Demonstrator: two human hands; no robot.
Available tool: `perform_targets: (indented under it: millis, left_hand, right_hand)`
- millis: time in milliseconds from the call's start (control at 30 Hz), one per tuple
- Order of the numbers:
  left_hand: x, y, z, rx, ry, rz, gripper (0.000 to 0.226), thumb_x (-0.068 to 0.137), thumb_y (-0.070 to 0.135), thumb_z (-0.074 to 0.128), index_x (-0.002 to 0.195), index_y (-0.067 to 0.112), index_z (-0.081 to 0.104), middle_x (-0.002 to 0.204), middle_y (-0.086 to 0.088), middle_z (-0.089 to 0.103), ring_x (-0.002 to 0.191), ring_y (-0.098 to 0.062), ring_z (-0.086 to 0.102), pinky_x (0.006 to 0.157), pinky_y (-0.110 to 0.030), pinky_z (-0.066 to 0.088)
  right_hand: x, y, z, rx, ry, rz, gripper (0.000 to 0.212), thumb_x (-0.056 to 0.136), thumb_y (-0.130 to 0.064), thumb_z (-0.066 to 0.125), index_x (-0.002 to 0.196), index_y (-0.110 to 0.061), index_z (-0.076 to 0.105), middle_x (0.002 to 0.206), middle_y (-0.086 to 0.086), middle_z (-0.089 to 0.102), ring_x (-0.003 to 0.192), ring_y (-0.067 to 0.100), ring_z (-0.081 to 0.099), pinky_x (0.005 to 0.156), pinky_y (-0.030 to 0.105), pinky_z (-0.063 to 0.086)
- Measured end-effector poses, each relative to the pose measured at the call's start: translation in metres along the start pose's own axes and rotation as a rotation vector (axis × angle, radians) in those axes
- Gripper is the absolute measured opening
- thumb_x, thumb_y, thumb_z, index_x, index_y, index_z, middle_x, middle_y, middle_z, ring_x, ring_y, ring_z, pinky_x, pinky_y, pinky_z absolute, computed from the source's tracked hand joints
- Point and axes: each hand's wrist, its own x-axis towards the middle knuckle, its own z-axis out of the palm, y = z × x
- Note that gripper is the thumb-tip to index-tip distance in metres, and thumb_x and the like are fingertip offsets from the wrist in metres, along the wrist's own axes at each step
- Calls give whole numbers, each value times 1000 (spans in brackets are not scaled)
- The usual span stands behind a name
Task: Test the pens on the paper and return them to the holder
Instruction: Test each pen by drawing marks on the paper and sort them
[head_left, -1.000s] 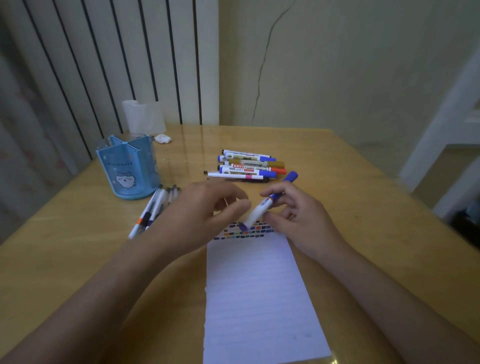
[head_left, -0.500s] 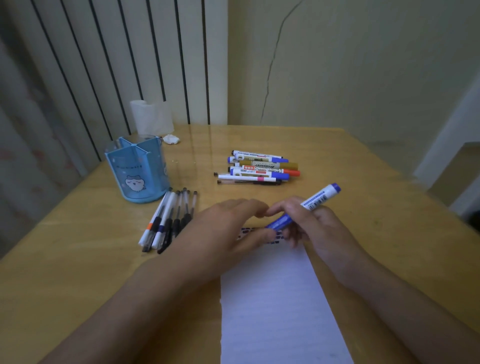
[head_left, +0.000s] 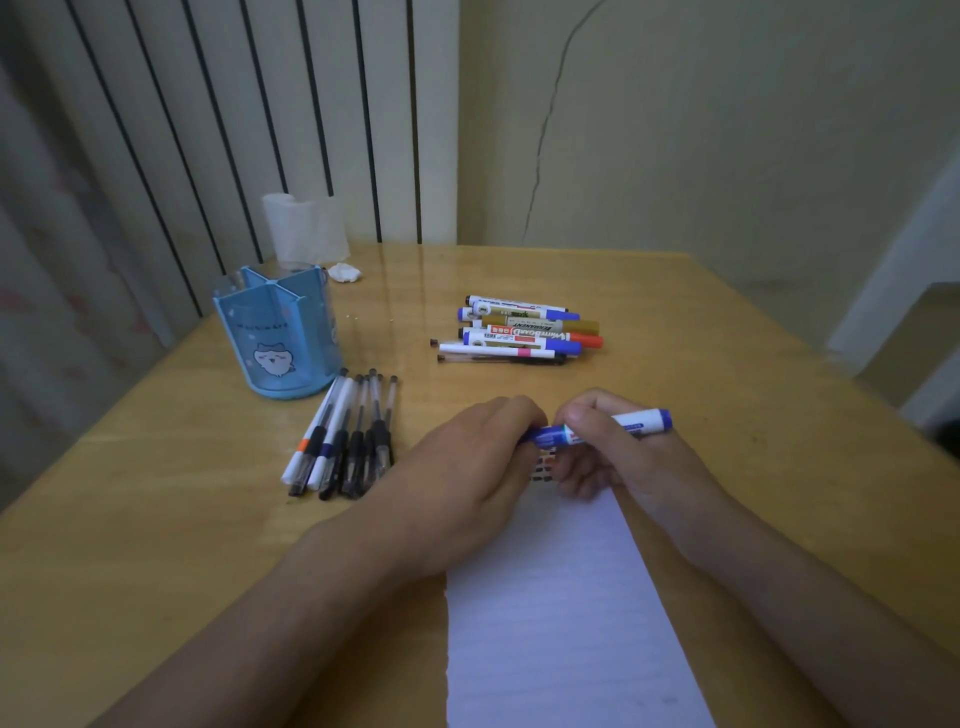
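The blue holder (head_left: 277, 332) stands upright on the worktop (head_left: 156, 519) at the left, its inside split by dividers into compartments; no pens show in the compartments visible from here. Just in front of it, touching or nearly touching its base, a row of thin pens (head_left: 345, 434) lies side by side on the worktop. Farther right, well apart from the holder, a pile of markers (head_left: 524, 331) lies stacked crosswise.

Both hands meet over the far end of the paper (head_left: 561, 613), which lies flat on the worktop between the forearms. The right hand (head_left: 618, 452) has its grip closed round a blue marker (head_left: 597, 428), thumb and forefinger pinching the barrel, with the marker's blue rear end sticking out to the right. The left hand (head_left: 478, 467) has its fingers curled onto the marker's other end, where the blue cap sits; whether the cap is fully seated cannot be told. The marker is held nearly level, just above the paper's top edge, where a few short coloured test marks (head_left: 543, 467) show between the hands.

A paper roll (head_left: 306, 226) and a crumpled scrap (head_left: 344, 272) sit behind the holder.
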Motion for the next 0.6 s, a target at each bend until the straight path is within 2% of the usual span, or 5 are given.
perform_targets:
  millis: [67,233,367,500,600]
  left_hand:
    - [1,1,2,-10,4,-10,12,103,32,42,102,23,49,90,9,51,83,-8,46,72,-27,38]
    - [2,-7,1,28,-44,-22,26,103,48,39,94,25,48,86,7,56,80,-11,52,70,-39,46]
    - [2,-12,-2,37,-29,-5,32,97,58,36,94,29,48,78,8,59,71,-10,53,62,-36,46]
    - [4,-13,-4,95,-20,21,33,95,62,34,96,32,47,68,9,53,66,-9,51,55,-29,37]
    - [6,-12,-7,93,9,40,34,96,62,36,96,32,52,65,10,52,62,-8,51,54,-30,39]
  right_hand:
    - [0,-1,0,-23,-3,5,32,85,-41,59,79,-12,67,71,14,71,61,21,65,56,27,49]
    - [-3,-1,3,-84,-56,-45,32,88,-39,57,70,-15,68,65,8,68,59,18,64,58,27,49]
    - [-3,-2,5,-70,-82,-62,32,85,-46,61,69,-20,69,66,9,68,60,19,64,59,29,49]
    - [-4,-3,3,-39,-109,-70,30,90,-37,59,69,-18,68,67,12,67,62,22,63,60,26,51]
    - [-3,-5,2,-13,-119,-78,29,90,-36,59,68,-20,69,68,10,67,65,21,63,63,28,53]
